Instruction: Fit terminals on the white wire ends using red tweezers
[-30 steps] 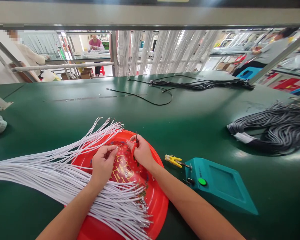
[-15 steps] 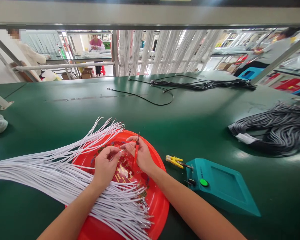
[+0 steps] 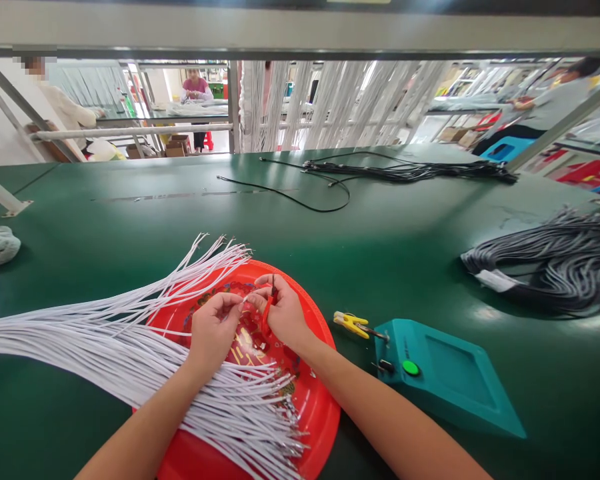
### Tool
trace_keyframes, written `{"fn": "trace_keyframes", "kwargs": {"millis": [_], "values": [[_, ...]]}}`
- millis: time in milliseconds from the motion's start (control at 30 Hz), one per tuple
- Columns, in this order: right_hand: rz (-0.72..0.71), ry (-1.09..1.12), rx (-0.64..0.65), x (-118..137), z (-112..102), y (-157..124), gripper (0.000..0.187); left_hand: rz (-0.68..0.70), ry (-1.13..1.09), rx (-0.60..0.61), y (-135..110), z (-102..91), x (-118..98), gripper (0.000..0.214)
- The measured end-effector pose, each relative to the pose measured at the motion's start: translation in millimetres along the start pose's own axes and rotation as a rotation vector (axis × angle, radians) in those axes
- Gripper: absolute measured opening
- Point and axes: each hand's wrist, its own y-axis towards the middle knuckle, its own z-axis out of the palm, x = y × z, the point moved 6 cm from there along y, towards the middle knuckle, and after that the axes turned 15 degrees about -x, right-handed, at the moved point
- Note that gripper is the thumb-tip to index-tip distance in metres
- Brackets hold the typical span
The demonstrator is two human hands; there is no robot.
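Over a red patterned tray, my left hand pinches a white cable near its end. My right hand grips red-handled scissors, their dark blades pointing up and away. The thumb and a finger of that hand meet the cable's tip, close to my left fingertips. A large bundle of white cables comes in from the left and fans out across the tray. Some ends lie beyond my left hand, others below it with bare metal strands showing. My fingers hide most of the held cable.
Right of the tray sits a teal box with a green button and a yellow clip. Black cables lie at the back, and a tied grey-black coil at right. Several people are beyond the green table.
My right thumb and finger have closed in on the cable's tip beside my left fingers. The scissors have tilted slightly. The view has shifted a little.
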Motion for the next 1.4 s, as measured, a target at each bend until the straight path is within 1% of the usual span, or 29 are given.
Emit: {"fn": "trace_keyframes", "kwargs": {"millis": [67,133,200,233,300,400,500,567,633,733,800,900,1000,1167,1233,1300,1400], "values": [[-0.118,-0.117,-0.045,3,-4,-3,0.017,0.021,0.084,-0.033,-2,-2.7,-2,0.013],[-0.324,-0.274,-0.053,10,-6,-7,0.014,0.044,0.14,-0.059,-3,-4.9,-5,0.012],[-0.545,-0.427,-0.01,17,-4,-13,0.022,0.069,0.167,-0.083,-5,-6.7,-8,0.011],[-0.633,-0.484,0.029,19,-2,-15,0.027,0.077,0.174,-0.093,-5,-7.4,-9,0.011],[-0.747,-0.55,0.106,21,1,-19,0.033,0.087,0.176,-0.107,-5,-8.5,-11,0.011],[-0.815,-0.565,0.189,23,4,-22,0.037,0.088,0.154,-0.111,-5,-8.8,-12,0.011],[-0.809,-0.489,0.2,23,3,-22,0.037,0.075,0.128,-0.109,-5,-8.0,-10,0.012],[-0.745,-0.414,0.163,21,1,-18,0.032,0.066,0.119,-0.11,-4,-7.5,-8,0.013],[-0.62,-0.321,0.097,17,-3,-13,0.024,0.069,0.12,-0.121,-4,-7.6,-6,0.014],[-0.37,-0.138,-0.019,11,-10,-5,0.015,0.072,0.13,-0.139,-3,-8.6,-4,0.015],[-0.241,-0.036,-0.037,8,-10,-3,0.013,0.072,0.142,-0.133,-3,-8.5,-4,0.015],[-0.146,0.07,0.001,8,-5,-4,0.015,0.089,0.164,-0.103,-4,-6.8,-7,0.014],[-0.115,0.113,0.005,7,-3,-5,0.018,0.087,0.153,-0.07,-4,-4.2,-9,0.013],[-0.124,0.074,0.005,6,-2,-4,0.015,0.021,0.049,-0.004,-2,0.7,-3,0.016],[-0.162,0.049,0.006,7,-2,-4,0.014,-0.037,0.003,0.042,-2,3.0,2,0.019],[-0.221,-0.007,-0.006,8,-3,-5,0.01,-0.081,0.007,0.086,-1,5.2,8,0.022],[-0.311,-0.153,-0.031,10,-4,-7,0.004,-0.083,0.051,0.101,-1,6.3,10,0.023]]}}
